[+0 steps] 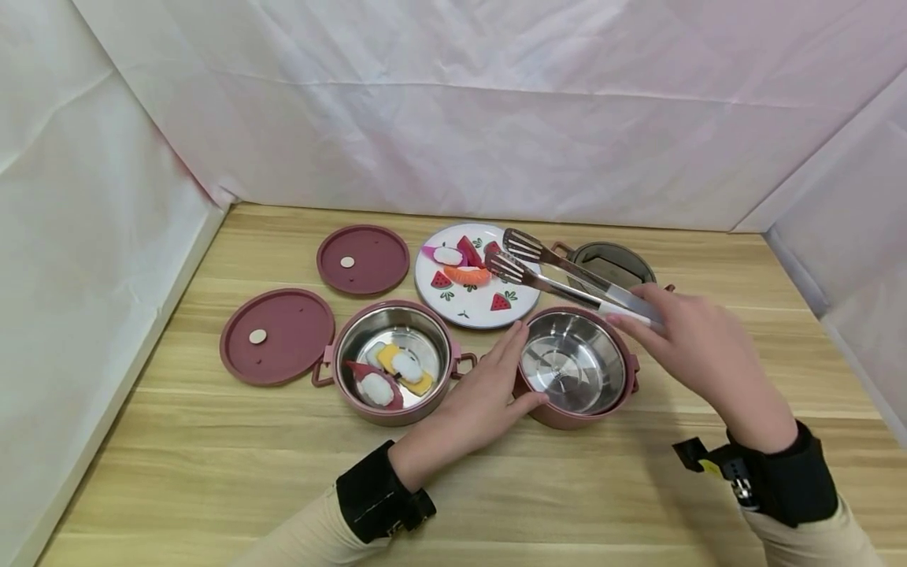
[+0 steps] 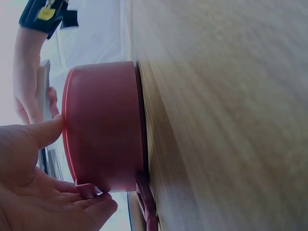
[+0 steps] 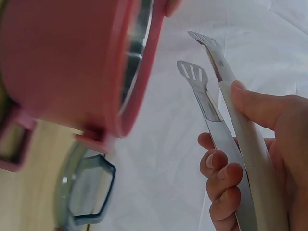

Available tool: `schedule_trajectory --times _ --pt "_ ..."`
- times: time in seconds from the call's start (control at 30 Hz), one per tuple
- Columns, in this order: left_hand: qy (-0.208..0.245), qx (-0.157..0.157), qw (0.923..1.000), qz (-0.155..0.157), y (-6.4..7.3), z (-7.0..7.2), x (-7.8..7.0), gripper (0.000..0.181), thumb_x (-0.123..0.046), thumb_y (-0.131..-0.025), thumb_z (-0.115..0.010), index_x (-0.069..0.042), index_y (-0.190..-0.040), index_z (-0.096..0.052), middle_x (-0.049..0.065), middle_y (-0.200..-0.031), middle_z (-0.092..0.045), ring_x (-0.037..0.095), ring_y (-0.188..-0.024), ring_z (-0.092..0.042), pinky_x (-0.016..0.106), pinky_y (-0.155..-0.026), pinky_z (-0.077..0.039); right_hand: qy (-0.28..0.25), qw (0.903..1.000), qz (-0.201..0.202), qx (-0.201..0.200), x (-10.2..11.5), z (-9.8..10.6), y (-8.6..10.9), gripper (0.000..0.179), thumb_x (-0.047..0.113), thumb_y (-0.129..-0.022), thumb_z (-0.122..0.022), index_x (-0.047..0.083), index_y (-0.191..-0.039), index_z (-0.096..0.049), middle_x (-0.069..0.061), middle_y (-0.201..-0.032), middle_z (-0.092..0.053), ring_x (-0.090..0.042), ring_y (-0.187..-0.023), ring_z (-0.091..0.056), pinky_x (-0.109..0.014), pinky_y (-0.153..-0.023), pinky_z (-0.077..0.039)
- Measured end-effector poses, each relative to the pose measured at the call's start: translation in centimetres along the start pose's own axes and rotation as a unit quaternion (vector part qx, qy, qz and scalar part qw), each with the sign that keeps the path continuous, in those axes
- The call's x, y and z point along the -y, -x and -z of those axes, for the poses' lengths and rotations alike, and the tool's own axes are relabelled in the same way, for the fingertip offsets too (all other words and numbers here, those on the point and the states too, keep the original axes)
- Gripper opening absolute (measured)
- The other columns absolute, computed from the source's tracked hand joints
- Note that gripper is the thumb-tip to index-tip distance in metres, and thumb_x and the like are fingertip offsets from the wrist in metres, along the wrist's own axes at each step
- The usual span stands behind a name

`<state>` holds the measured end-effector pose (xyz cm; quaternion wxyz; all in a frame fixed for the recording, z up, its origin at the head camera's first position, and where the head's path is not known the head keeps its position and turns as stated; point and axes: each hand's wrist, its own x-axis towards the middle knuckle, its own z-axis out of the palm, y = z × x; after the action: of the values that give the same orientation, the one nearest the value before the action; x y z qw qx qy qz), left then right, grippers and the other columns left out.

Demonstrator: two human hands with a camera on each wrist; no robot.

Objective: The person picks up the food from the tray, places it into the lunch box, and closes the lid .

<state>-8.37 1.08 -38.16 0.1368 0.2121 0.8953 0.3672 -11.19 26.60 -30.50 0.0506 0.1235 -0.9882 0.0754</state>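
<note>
My right hand (image 1: 708, 354) grips tongs (image 1: 623, 298) by their pale handles; the slotted metal tips stand apart, over the right side of a white plate (image 1: 453, 311). In the right wrist view nothing shows between the tips. My left hand (image 1: 489, 394) rests against the left side of the right-hand pot (image 1: 567, 420), thumb on the near rim and fingers by its handle. Bare steel shows inside this dark pink pot. Beside it, the left-hand pot (image 1: 390, 417) holds toy sushi pieces (image 1: 407, 366). An orange-topped piece (image 1: 468, 276) and another piece with white rice (image 1: 448, 256) lie on the plate.
Two dark pink lids (image 1: 279, 346), each with a small pale round spot, lie at the left. Behind the right-hand pot sits a dark greenish lid (image 1: 612, 256) with a handle. White cloth walls (image 1: 460, 142) close off the back and sides of the wooden table (image 1: 283, 480).
</note>
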Motion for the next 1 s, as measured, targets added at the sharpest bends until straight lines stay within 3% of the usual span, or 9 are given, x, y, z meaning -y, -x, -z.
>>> schedule_trajectory --times 0.43,0.7,1.0 --pt "0.010 0.002 0.9999 0.009 0.0 -0.1 0.1 0.090 -0.041 -0.095 -0.066 -0.014 -0.162 -0.011 0.003 -0.170 -0.006 0.020 -0.154 -0.020 0.042 -0.122 -0.031 0.047 0.9976 0.001 0.051 0.0 0.3 -3.5 0.062 0.058 -0.096 -0.055 0.006 -0.128 -0.064 -0.009 -0.074 -0.066 -0.022 -0.062 -0.058 -0.032 -0.046 -0.035" --pt "0.007 -0.003 1.0000 0.006 0.0 -0.1 0.1 0.090 -0.042 -0.095 -0.065 -0.014 -0.161 -0.012 0.004 -0.170 -0.008 0.020 -0.154 -0.021 0.042 -0.122 -0.032 0.063 0.9954 0.006 0.072 -0.2 -0.1 -4.2 0.059 0.055 -0.097 -0.056 0.005 -0.128 -0.064 -0.007 -0.068 -0.064 -0.020 -0.058 -0.055 -0.031 -0.045 -0.034" --pt "0.011 0.001 0.9999 0.011 0.0 -0.1 0.1 0.090 -0.041 -0.095 -0.066 -0.015 -0.162 -0.011 0.004 -0.170 -0.009 0.019 -0.154 -0.020 0.040 -0.123 -0.030 0.065 0.9941 0.011 0.086 -0.2 -0.6 -4.9 0.058 0.055 -0.097 -0.056 0.006 -0.128 -0.065 -0.008 -0.073 -0.068 -0.021 -0.059 -0.057 -0.032 -0.046 -0.036"
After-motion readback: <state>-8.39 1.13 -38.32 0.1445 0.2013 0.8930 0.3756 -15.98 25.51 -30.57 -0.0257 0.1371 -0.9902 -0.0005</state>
